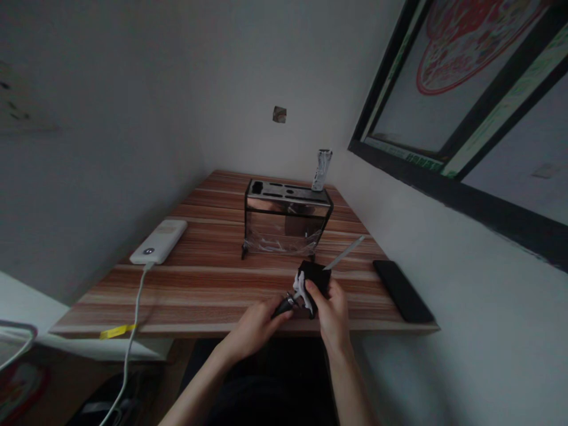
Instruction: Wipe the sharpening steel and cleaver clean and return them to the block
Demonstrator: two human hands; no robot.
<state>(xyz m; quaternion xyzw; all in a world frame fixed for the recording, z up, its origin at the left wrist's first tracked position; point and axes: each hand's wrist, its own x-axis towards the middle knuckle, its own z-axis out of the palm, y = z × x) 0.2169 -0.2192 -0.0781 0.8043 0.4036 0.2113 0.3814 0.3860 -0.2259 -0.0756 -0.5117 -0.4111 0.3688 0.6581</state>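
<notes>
- Left grip (262, 322): closed on 1 knife (345, 252), by its handle (283, 306), over desk (213, 236) near front edge.
- Right grip (329, 307): clamped on 1 black pad (316, 272) against it.
- Behind: 1 rack (286, 193).
- Sides: 1 power bank (160, 241), 1 phone (403, 291).

Bare left hand (255, 328), bare right hand (333, 313); forearms (202, 381) bare too. Dark, near-black cloth garment (261, 405) over lap, finer details lost in shadow.
</notes>
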